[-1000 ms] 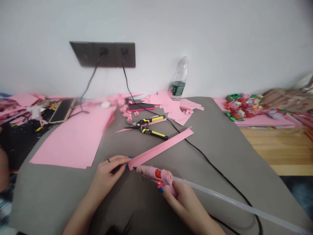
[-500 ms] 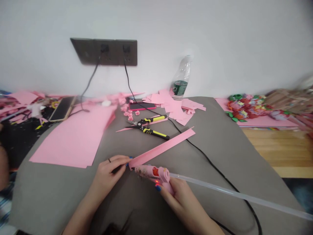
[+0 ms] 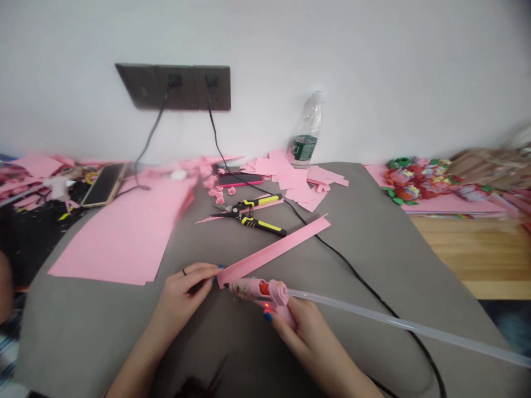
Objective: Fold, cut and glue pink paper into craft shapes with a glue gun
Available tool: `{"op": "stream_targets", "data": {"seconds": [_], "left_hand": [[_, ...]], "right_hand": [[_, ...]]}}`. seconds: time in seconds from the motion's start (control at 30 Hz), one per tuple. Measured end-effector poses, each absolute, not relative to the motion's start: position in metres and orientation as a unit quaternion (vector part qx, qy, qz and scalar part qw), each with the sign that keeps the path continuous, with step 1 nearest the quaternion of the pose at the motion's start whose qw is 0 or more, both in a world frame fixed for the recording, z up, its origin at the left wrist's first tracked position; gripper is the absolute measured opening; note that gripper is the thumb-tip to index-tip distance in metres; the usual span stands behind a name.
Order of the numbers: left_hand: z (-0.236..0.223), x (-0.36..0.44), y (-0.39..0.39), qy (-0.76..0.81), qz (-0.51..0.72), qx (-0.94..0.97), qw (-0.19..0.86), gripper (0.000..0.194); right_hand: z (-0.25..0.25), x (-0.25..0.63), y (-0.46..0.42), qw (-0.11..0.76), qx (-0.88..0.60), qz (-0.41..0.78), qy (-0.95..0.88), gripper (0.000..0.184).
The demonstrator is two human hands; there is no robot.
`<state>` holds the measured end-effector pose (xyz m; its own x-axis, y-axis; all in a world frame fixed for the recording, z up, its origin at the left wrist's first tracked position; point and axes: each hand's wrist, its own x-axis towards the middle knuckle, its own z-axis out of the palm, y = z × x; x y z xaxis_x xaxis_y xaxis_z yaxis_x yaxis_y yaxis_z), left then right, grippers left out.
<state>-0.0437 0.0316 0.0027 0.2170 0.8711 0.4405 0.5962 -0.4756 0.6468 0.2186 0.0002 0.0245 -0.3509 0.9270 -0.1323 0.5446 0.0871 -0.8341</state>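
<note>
A long folded pink paper strip [image 3: 274, 250] lies slanting across the grey table. Its near left end is pinched between the thumb and fingers of my left hand [image 3: 186, 293]. My right hand [image 3: 305, 331] is wrapped round the handle of a pink glue gun [image 3: 259, 291], whose small red light is lit. The gun's dark nozzle points left, at the strip's near end; whether it touches the paper I cannot tell. From the back of the gun a long clear glue stick [image 3: 398, 320] runs out to the right.
Beyond the strip lie yellow-and-black shears [image 3: 257, 213], a phone with a pink edge [image 3: 238, 179], paper scraps [image 3: 290, 171] and a bottle [image 3: 306, 138]. Pink sheets [image 3: 124, 237] lie left. A black cable [image 3: 352, 265] crosses the table. Paper flowers [image 3: 418, 179] sit right.
The view has shifted very slightly. Both hands, the strip and the glue gun keep nearly the same places.
</note>
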Motion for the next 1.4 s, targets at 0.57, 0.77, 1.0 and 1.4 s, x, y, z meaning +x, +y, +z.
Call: {"op": "stream_targets", "data": {"seconds": [0.57, 0.77, 1.0, 1.4], "left_hand": [[0.004, -0.043, 0.031, 0.483, 0.397, 0.762, 0.170, 0.024], [0.004, -0.044, 0.031, 0.486, 0.394, 0.761, 0.173, 0.023], [0.003, -0.044, 0.031, 0.482, 0.408, 0.756, 0.171, 0.023], [0.004, -0.046, 0.033, 0.473, 0.404, 0.772, 0.131, 0.019]], "right_hand": [[0.032, 0.233, 0.004, 0.255, -0.545, 0.398, -0.693, 0.037], [0.031, 0.240, 0.008, 0.250, -0.557, 0.384, -0.692, 0.034], [0.033, 0.250, 0.012, 0.245, -0.570, 0.391, -0.680, 0.038], [0.038, 0.266, 0.020, 0.243, -0.588, 0.379, -0.672, 0.039]]}}
